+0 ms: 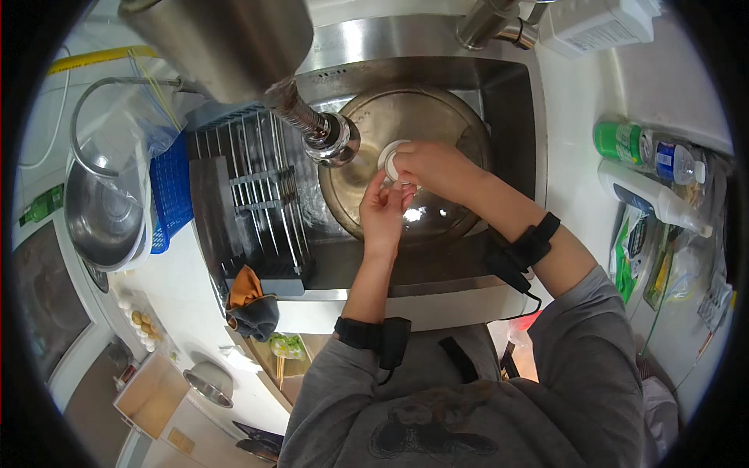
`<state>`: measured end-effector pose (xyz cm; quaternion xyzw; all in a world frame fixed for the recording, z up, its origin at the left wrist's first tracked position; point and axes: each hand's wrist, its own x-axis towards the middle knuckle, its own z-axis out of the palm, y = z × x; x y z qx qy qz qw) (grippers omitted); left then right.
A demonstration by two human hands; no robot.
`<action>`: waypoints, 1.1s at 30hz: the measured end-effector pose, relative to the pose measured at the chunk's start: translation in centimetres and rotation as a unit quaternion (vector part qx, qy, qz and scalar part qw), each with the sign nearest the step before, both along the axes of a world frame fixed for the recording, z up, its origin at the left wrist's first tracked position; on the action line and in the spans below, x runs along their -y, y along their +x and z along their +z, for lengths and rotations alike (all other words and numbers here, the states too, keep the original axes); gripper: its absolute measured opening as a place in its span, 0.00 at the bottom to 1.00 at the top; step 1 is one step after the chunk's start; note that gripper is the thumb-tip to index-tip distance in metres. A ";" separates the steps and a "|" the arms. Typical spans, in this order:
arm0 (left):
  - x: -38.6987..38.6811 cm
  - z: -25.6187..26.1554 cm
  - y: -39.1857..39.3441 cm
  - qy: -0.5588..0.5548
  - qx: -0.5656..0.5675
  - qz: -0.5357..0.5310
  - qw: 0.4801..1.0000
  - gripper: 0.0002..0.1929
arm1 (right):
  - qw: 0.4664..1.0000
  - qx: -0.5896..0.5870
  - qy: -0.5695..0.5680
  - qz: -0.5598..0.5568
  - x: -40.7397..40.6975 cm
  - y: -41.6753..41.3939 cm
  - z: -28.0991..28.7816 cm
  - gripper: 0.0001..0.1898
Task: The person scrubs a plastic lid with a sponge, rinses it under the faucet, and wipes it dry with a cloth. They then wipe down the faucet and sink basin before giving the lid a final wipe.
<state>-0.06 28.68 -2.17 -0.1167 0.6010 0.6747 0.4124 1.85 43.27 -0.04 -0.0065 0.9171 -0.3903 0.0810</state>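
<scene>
A large round metal lid or pan (409, 114), wet and shiny, lies in the stainless steel sink (508, 128). Over its middle is a small white disc-shaped piece (384, 155) with a raised ring. My right hand (436, 168) grips this piece from the right, covering much of it. The fingertips of my left hand (381, 210) meet its lower edge from below, close to the right fingers. Whether the white piece is fixed to the metal or held above it, I cannot tell. The chrome faucet head (339, 140) points down just left of my hands.
A metal drying rack (263, 193) spans the sink's left side, with a dark cloth (254, 307) at its front corner. Further left are a blue plastic basket (169, 193) and a steel bowl (105, 210). Bottles, including a white one (652, 193), line the right counter.
</scene>
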 end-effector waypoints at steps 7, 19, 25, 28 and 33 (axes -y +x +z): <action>-0.1 0.1 -0.1 -0.004 -0.022 -0.014 1.000 0.17 | 1.000 0.005 0.007 -0.008 -0.1 -0.9 -1.1 0.07; 0.1 0.3 -0.2 0.003 -0.015 0.007 1.000 0.17 | 0.998 0.009 0.027 0.058 -0.2 -1.3 0.2 0.06; 0.1 0.1 -0.2 -0.018 -0.016 -0.018 1.000 0.18 | 0.998 0.015 0.045 0.036 0.4 -1.6 -0.3 0.05; 0.1 0.6 -0.5 -0.031 -0.025 -0.022 0.999 0.17 | 0.997 0.040 0.029 0.055 0.1 -1.6 0.6 0.05; 0.1 0.5 -0.3 -0.026 -0.023 -0.013 0.999 0.17 | 0.991 0.087 0.070 0.068 1.0 -2.1 -0.3 0.07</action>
